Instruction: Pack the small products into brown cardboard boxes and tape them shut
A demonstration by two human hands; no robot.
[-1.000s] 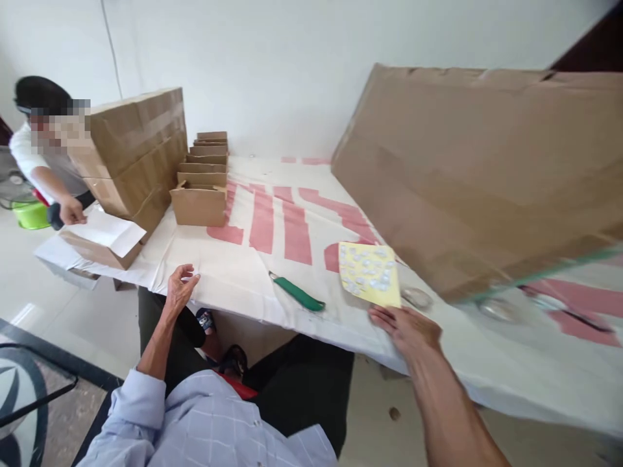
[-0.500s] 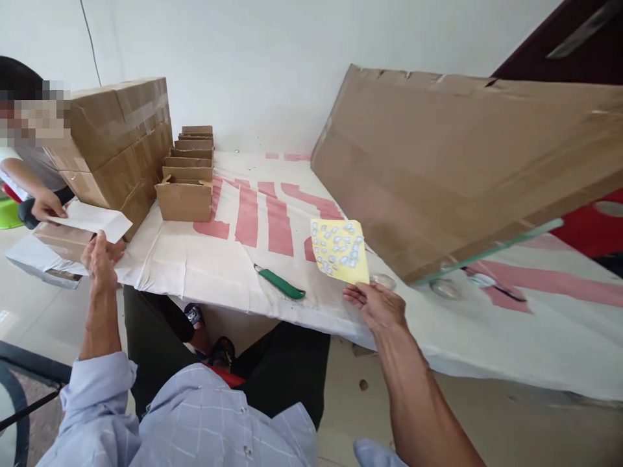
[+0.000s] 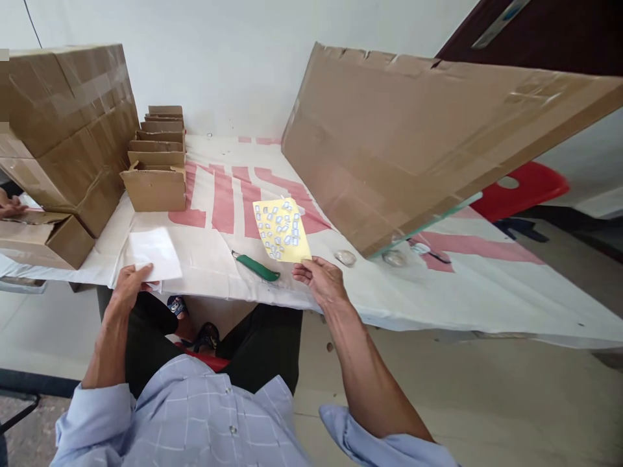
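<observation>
A white sheet of paper [image 3: 158, 251] is pinched in my left hand [image 3: 129, 287], held over the table's front edge. My right hand [image 3: 324, 280] grips the lower right corner of a yellow sheet [image 3: 282, 233] covered with several small whitish pieces. The yellow sheet is held over the red-marked cloth. Between my hands, a green-handled utility knife [image 3: 257, 266] lies on the cloth near the front edge.
Taped cardboard boxes [image 3: 73, 104] are stacked at the left, with an opened box [image 3: 53, 240] in front. Small upright cartons [image 3: 156, 189] stand in a row. A large cardboard panel [image 3: 413, 143] leans at right. Clear round objects [image 3: 345, 258] lie near it. A co-worker's hand [image 3: 10, 206] shows far left.
The white sheet has left the co-worker's hand and moved right in my left hand. My right hand still holds the yellow sheet. The view has turned to the right.
</observation>
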